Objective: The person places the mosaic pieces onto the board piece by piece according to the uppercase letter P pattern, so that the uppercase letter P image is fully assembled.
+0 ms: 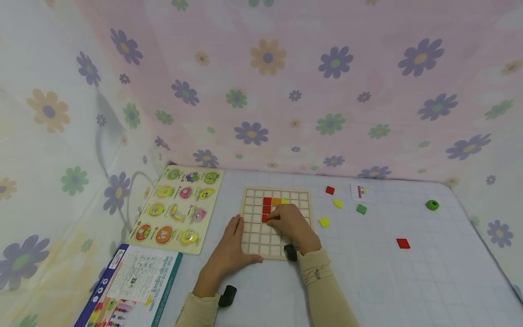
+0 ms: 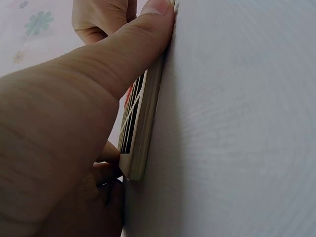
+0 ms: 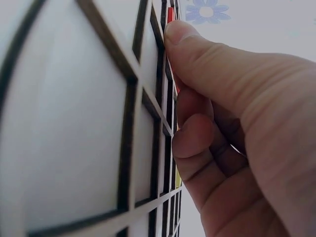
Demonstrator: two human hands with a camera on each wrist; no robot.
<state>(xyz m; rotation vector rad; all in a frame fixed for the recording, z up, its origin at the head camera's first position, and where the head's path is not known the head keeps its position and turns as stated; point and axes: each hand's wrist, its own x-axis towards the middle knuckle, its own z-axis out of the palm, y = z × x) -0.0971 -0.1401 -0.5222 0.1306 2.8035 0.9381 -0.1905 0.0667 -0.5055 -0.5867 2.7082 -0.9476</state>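
Observation:
A wooden grid board (image 1: 255, 238) lies on the table with red, orange and yellow square tiles in some of its cells. My left hand (image 1: 229, 250) braces its near left corner, straight fingers along the left side and thumb at the near edge. In the left wrist view the thumb (image 2: 123, 54) lies against the board's side (image 2: 144, 133). My right hand (image 1: 292, 225) reaches over the board, pinching a red tile (image 1: 265, 218) at the lower end of a red column. The right wrist view shows the thumb tip right at a red tile (image 3: 171, 15), the other fingers curled.
Right of the board are loose red (image 1: 330, 190), yellow (image 1: 324, 222) and green (image 1: 361, 209) tiles, a pattern card (image 1: 367, 193), a farther red tile (image 1: 402, 244) and a green bead (image 1: 432, 205). A fruit puzzle board (image 1: 184, 213) and a box (image 1: 135, 277) lie left.

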